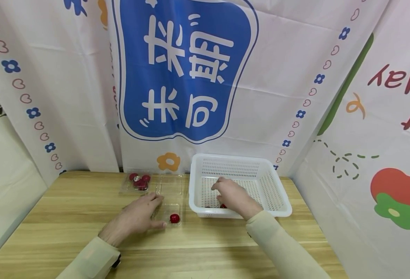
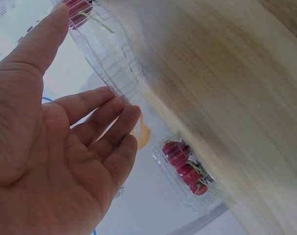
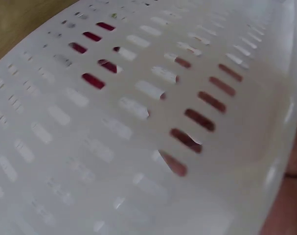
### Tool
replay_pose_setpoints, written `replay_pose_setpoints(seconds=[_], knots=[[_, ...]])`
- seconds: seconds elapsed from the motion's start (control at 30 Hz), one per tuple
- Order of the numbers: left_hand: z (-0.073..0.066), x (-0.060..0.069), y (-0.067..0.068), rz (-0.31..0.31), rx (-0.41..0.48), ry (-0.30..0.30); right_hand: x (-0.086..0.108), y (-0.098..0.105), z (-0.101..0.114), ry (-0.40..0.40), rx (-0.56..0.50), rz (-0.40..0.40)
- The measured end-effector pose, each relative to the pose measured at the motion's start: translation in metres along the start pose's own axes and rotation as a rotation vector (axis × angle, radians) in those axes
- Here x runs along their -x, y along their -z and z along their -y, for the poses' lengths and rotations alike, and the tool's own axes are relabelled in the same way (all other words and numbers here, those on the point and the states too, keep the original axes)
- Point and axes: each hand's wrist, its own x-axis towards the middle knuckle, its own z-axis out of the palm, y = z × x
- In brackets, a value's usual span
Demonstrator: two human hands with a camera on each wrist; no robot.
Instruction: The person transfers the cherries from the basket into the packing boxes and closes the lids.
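All clock positions refer to the head view. The left hand (image 1: 135, 215) is open, its fingers extended and its thumb set apart; it grips nothing and lies at the left edge of an open, clear, rectangular plastic container (image 1: 170, 204); contact with the edge cannot be confirmed. One glossy, round red fruit (image 1: 174, 218) sits in the container's near half, at three o'clock from the hand; the lid half lies at twelve o'clock from that fruit.

The right hand (image 1: 233, 195) reaches into a white, rectangular, perforated plastic basket (image 1: 231, 166), at two o'clock from the red fruit; its fingers are loosely bent, with a gap between forefinger and thumb, and no hold on anything shows. A second round red fruit (image 1: 223, 206) lies at about half past seven from this hand, by the basket's near wall (the rim hides part of it; red also shows through the slots in the right wrist view).

A second clear plastic box (image 1: 125, 188), containing several red fruits, stands at twelve o'clock from the left hand; all containers rest on a light-brown wood-grain table (image 1: 177, 252).
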Motion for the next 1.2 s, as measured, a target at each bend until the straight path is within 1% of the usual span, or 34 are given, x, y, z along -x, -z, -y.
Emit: replay_pose_setpoints(seconds=[0.1,0.33,0.53,0.8,0.9,1.1,1.2], knots=[[0.000,0.000,0.000,-0.004,0.001,-0.002,0.000,-0.002,-0.004,-0.013,-0.016,0.031],[0.001,0.001,-0.002,-0.027,-0.005,-0.025,0.000,-0.001,-0.013,0.019,-0.030,0.093],[0.001,0.002,-0.002,-0.022,0.003,-0.015,-0.002,-0.004,-0.020,0.020,-0.026,0.139],[0.000,0.001,-0.003,-0.016,0.003,-0.015,-0.005,-0.007,-0.023,-0.031,-0.045,0.191],[0.000,0.000,-0.003,-0.018,0.006,-0.017,-0.005,-0.008,-0.025,-0.041,-0.054,0.200],[0.000,0.000,-0.003,-0.021,0.004,-0.023,-0.005,-0.011,-0.030,-0.017,-0.066,0.196],[0.000,0.000,-0.003,-0.020,0.002,-0.024,-0.005,-0.009,-0.031,-0.016,-0.068,0.194]])
